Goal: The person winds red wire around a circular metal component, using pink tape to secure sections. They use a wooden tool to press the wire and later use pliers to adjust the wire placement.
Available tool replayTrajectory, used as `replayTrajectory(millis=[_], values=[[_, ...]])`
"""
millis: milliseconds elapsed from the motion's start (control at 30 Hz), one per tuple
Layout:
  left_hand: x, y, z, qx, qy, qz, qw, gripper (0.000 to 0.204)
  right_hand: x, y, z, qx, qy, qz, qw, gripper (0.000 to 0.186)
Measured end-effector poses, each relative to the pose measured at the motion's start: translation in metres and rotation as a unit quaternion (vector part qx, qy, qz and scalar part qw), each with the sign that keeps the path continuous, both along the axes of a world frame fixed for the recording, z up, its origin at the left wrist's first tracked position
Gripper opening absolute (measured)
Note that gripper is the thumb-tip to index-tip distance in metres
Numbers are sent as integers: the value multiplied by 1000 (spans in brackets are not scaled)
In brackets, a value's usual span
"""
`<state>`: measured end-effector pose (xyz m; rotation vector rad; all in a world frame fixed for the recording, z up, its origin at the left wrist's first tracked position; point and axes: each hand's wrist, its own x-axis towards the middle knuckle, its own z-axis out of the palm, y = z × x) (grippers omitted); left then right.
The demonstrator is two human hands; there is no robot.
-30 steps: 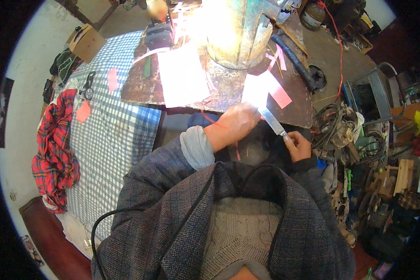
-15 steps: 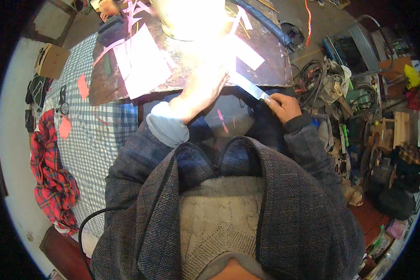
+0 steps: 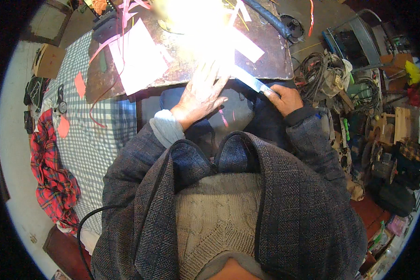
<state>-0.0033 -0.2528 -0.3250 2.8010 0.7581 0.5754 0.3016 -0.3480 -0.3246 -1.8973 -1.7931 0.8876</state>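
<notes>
My left hand (image 3: 201, 93) is open at the wooden board's (image 3: 277, 65) front edge, fingers spread, fingertips over a pink-white paper washed out by glare. My right hand (image 3: 284, 100) is closed on the handle of a long flat metal blade (image 3: 250, 80), which points up-left toward my left fingers. A pale pink strip (image 3: 248, 46) lies just beyond the blade. Left of my hands are a larger pale sheet (image 3: 137, 56), thin pink offcuts and a green tool (image 3: 102, 60). A glaring light hides most of the object at the back of the board.
A checked cloth (image 3: 79, 163) with red plaid fabric (image 3: 51, 163) and pink scraps covers the left surface. A dark block (image 3: 105, 28) and a blue-wrapped bar (image 3: 270, 18) lie on the board. Coiled cables (image 3: 322, 79), a metal trolley frame (image 3: 364, 37) and piled wood and parts crowd the right.
The view has shifted, so the board sits higher in the picture. My left hand's fingers have spread and moved slightly back from the blade. My right hand still grips the blade's handle.
</notes>
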Motion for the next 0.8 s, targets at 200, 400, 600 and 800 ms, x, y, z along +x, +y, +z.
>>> replayTrajectory(millis=[200,400,600,800], values=[[-5,13,7,-12,24,-43,999,100,3,3,-3,21,0,23,1000,41],[-5,14,9,-5,43,-34,998,112,3,9,-5,21,-28,29,999,39],[-2,10,18,10,113,-32,993,119,-16,7,-7,43,-108,47,992,38],[-3,11,17,-26,65,-58,996,121,-41,0,-16,35,-137,39,989,36]])
